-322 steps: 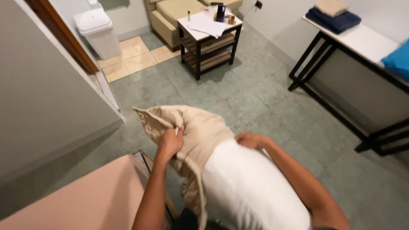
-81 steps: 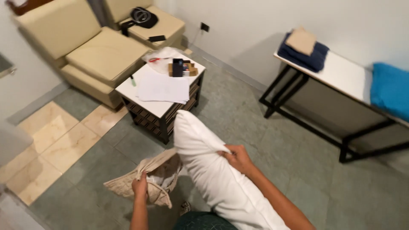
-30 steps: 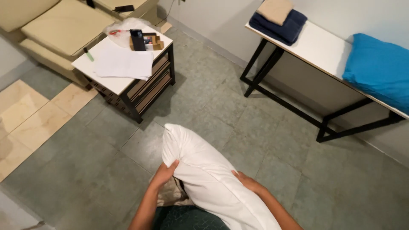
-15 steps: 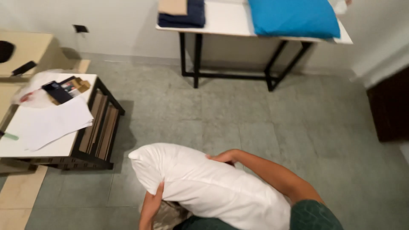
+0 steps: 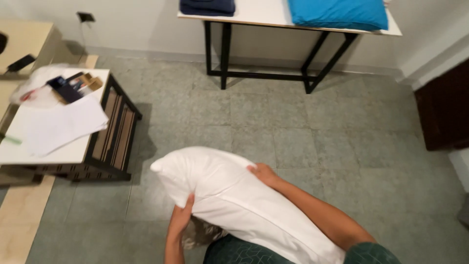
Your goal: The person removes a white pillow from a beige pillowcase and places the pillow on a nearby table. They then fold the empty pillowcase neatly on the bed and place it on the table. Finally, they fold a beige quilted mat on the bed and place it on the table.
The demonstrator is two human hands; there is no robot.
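One white pillow (image 5: 234, 200), bare of cover, long and plump, held low in the near centre of the scene above the grey-green tiled floor (image 5: 342, 146). Its far left corner points toward the low bench (image 5: 53, 151); its near end runs down to the bottom edge against the person's green patterned garment (image 5: 234, 252).

Two hands on it. Left hand (image 5: 181, 217): under the near left edge of the pillow, fingers (image 5: 188, 201) curled up and pressed against the fabric, clamped on its side. Right hand (image 5: 262, 173): on the far upper edge, fingers bent over the seam and gripping it; the forearm lies along the pillow's right side.

One piece of beige cloth (image 5: 200, 233), crumpled, partly hidden beneath the pillow, just right of the left wrist.

One low bench, white top on a dark slatted frame, left of the pillow and well apart from it. On it: loose white papers (image 5: 61, 124), a dark flat item (image 5: 66, 90) beside a small brown box (image 5: 88, 83), and a clear plastic bag (image 5: 36, 88) at its far end.

One tall bench (image 5: 264, 14), white top on black legs, against the far wall. On it: a blue pillow (image 5: 337, 12) at right, folded dark navy cloth (image 5: 207, 6) at left.

One dark wooden door (image 5: 444, 112) at the right edge.
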